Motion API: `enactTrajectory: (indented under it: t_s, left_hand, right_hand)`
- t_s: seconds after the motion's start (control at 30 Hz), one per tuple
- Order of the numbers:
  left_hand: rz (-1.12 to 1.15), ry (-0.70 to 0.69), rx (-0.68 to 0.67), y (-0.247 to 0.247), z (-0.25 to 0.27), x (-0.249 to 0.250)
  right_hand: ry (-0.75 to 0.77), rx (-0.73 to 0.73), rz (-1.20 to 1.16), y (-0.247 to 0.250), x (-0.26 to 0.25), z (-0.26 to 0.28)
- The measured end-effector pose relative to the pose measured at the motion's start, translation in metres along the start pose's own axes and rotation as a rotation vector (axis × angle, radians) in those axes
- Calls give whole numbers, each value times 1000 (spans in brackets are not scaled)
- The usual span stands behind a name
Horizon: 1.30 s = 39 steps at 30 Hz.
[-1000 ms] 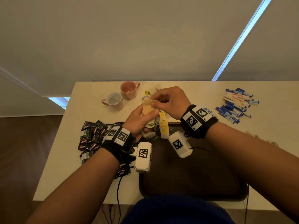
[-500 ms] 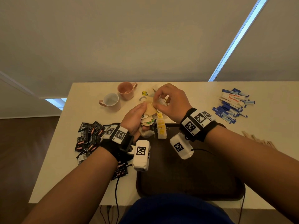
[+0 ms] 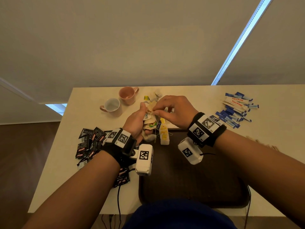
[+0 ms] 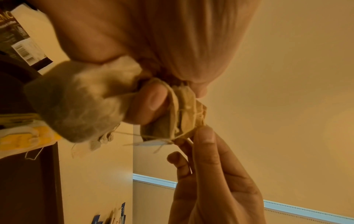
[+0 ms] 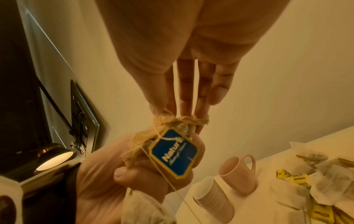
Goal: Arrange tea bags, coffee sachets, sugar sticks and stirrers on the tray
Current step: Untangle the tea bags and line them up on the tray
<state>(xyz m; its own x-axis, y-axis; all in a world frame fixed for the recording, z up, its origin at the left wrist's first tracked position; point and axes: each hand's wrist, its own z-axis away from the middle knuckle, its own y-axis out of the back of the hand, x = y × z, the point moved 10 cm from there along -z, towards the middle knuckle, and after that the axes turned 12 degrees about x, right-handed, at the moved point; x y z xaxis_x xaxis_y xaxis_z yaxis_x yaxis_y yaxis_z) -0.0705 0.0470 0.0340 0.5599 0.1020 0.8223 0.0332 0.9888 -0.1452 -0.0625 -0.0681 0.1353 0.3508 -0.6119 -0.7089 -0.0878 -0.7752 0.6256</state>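
A person sat at a pale table [image 3: 189, 91] with a dark tray [image 3: 189, 179] at six o'clock. The left hand [image 3: 135, 121] clutched a bundle of tea bags [image 3: 151, 116] above the tray's far edge. The right hand [image 3: 173, 111] pinched the bundle's top between thumb and forefinger; a blue tag [image 5: 173, 154] hung from its string. Loose tea bags [image 3: 156, 95] lay at twelve o'clock, black coffee sachets [image 3: 90, 142] at nine, blue sugar sticks [image 3: 236, 108] at two. Blurred pale strips at three o'clock were possibly stirrers [image 3: 264, 143]. Two mugs [image 3: 120, 101] stood at eleven.
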Motion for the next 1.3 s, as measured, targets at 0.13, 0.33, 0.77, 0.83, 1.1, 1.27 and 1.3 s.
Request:
enactTrajectory:
  t_s: [0.13, 0.33, 0.77, 0.83, 1.1, 1.27, 1.3]
  left_hand:
    - [-16, 26, -14, 0, -1, -2]
    - [-15, -9, -18, 1, 0, 1]
    - [73, 30, 4, 3, 1, 0]
    - [65, 29, 12, 4, 1, -1]
    - [59, 19, 56, 7, 7, 5]
    - [38, -7, 63, 8, 4, 8]
    - [26, -8, 61, 8, 4, 8]
  right_hand:
    - [-10, 9, -8, 1, 0, -1]
    - [-101, 39, -30, 3, 7, -1]
    - [-363, 273, -364, 27, 34, 0]
    - [-411, 284, -426, 28, 39, 2]
    - [-585, 269, -520, 22, 76, 23]
    - [-677, 143, -316, 12, 127, 52]
    - [-684, 99, -237, 8, 137, 58]
